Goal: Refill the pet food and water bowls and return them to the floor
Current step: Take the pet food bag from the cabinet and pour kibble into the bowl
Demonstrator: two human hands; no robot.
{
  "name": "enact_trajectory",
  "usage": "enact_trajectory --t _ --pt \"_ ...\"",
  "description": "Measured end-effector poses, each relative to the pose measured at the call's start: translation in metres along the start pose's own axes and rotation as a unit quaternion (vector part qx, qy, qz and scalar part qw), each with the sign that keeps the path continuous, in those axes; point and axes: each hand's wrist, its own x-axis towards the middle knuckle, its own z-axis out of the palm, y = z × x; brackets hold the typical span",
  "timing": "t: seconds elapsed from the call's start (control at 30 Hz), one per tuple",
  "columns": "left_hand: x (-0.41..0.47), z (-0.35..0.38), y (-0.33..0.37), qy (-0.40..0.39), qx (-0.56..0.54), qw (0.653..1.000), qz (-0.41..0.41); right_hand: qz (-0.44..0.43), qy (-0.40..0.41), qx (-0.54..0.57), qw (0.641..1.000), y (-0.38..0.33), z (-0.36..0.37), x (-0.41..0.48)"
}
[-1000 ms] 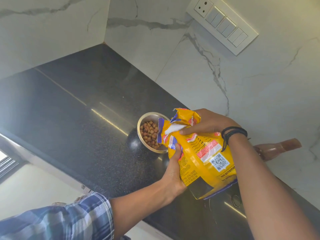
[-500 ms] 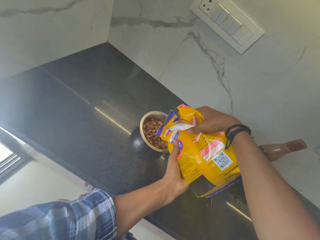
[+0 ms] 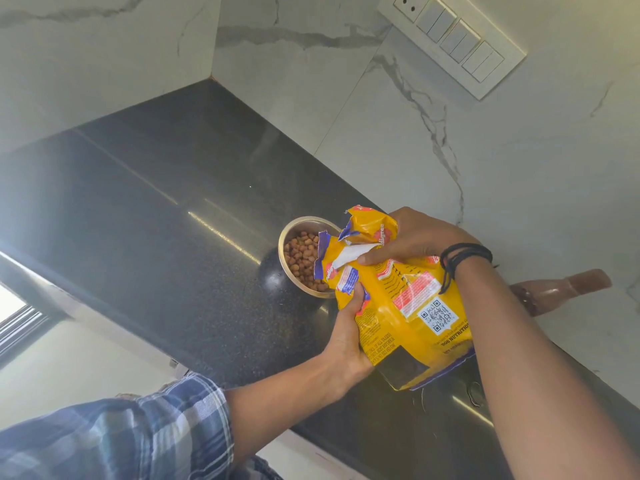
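Note:
A steel bowl (image 3: 292, 233) holding brown kibble (image 3: 300, 254) stands on the black countertop (image 3: 156, 209). A yellow dog food bag (image 3: 412, 306) is upright just right of the bowl, its torn top hanging over the bowl's right rim. My left hand (image 3: 349, 327) grips the bag's left side from below. My right hand (image 3: 412, 237) pinches the folded top of the bag. The bag hides part of the bowl.
A brown bottle (image 3: 568, 289) lies on the counter behind my right forearm, against the marble wall (image 3: 519, 168). A white switch panel (image 3: 453, 39) is on the wall above. The counter's front edge runs diagonally at lower left, with floor below.
Both hands have kept hold of the bag, which stays beside the bowl; its top is folded a little more. The camera view has shifted slightly.

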Motion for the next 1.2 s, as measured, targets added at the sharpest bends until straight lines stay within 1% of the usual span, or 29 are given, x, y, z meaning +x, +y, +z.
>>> enact_trajectory --t 0.1,0.23,0.4,0.57,0.73,0.8,1.03,1.2 --pt "0.000 0.000 0.000 0.010 -0.004 1.000 0.013 0.001 0.006 -0.014 1.000 -0.004 0.000 0.000" --pt "-0.004 0.004 0.001 -0.003 -0.012 1.000 0.027 -0.013 0.007 -0.030 0.999 -0.010 0.000 0.002" --pt "-0.007 0.003 0.003 -0.023 -0.005 1.000 0.021 -0.032 -0.002 -0.041 0.999 -0.011 -0.002 0.002" --pt "-0.008 0.001 0.004 -0.011 0.007 1.000 0.026 -0.033 -0.005 -0.033 0.999 -0.006 -0.006 -0.002" --pt "-0.007 0.001 0.004 -0.007 0.008 1.000 0.005 -0.005 0.015 -0.006 1.000 -0.004 -0.004 -0.006" --pt "-0.006 0.000 0.002 -0.005 -0.002 1.000 -0.001 0.001 0.011 0.003 1.000 -0.003 -0.002 -0.006" --pt "-0.005 -0.001 -0.001 -0.007 -0.009 1.000 -0.006 -0.001 0.010 0.012 1.000 -0.003 -0.002 -0.008" --pt "-0.006 0.001 0.001 -0.028 -0.003 1.000 0.003 -0.029 0.000 -0.009 1.000 -0.005 -0.008 -0.007"
